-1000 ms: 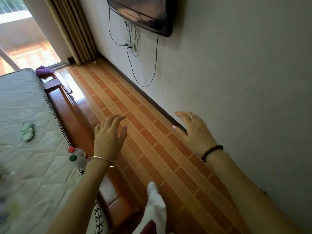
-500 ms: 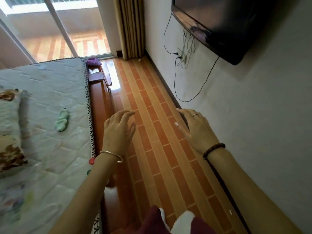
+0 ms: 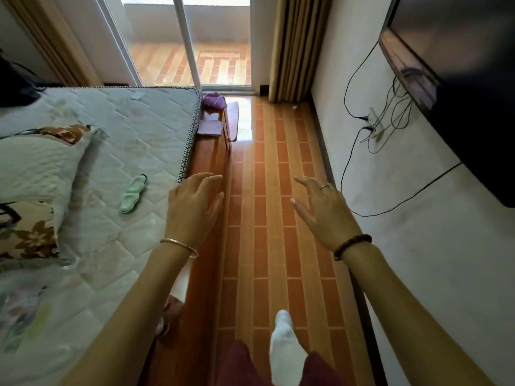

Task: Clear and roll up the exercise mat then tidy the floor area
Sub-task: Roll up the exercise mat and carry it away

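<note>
television [image 3: 459,87]: cut off by the top and right edges; only its lower left part shows, and the screen is blurred.
mattress [image 3: 133,151]: runs out past the left and bottom edges; near corner smeared by blur.
pillow [image 3: 30,168]: cut by the left edge; pattern only partly readable.
dark object [image 3: 14,87]: at the left edge, too cropped to tell what it is.
small thing under the left forearm [image 3: 171,310]: mostly hidden by the arm, cannot tell what it is.
foot in white sock [image 3: 284,349]: heel hidden behind dark red trouser cloth.
curtain [image 3: 295,45]: top cut off.
</note>
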A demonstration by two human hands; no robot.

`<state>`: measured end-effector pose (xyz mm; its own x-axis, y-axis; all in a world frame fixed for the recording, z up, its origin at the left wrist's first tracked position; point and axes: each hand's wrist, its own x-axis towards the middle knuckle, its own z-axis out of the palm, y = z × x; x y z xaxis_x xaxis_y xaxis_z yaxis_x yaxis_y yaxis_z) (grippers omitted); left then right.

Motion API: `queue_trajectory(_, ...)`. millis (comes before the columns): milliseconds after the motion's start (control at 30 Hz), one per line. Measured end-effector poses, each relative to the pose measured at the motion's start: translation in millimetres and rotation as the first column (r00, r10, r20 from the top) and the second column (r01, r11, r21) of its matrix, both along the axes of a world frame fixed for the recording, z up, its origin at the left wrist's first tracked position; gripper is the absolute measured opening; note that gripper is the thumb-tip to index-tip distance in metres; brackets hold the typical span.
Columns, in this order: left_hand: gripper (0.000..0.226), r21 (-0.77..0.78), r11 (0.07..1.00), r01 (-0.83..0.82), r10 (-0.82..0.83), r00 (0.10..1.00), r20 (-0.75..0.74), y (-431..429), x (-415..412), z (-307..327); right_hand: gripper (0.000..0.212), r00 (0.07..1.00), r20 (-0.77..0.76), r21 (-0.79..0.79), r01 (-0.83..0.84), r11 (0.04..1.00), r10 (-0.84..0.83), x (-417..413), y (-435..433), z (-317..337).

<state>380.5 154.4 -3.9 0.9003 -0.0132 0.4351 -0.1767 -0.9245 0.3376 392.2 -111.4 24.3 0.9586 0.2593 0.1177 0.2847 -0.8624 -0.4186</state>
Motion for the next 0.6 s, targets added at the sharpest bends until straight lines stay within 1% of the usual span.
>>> queue_trajectory(133,0.037,0.003,0.998,-0.060,0.060,0.998,0.013,-14.7,51.4,4.3,0.047,0.999,0.001,0.006,-0.036,0.999,0.036,69.3,-13.6,5.5)
queue_trajectory(367,0.038,0.021,0.988,-0.150,0.150,0.989,0.006,-30.2,137.0,9.4,0.046,0.995,0.008,-0.038,-0.096,0.995,0.096,178.4,-33.1,5.1)
queue_trajectory(600,0.037,0.028,0.987,-0.159,0.159,0.987,0.013,-26.0,240.2,1.5,0.046,0.996,-0.002,-0.048,-0.092,0.995,0.092,285.7,-35.5,0.1)
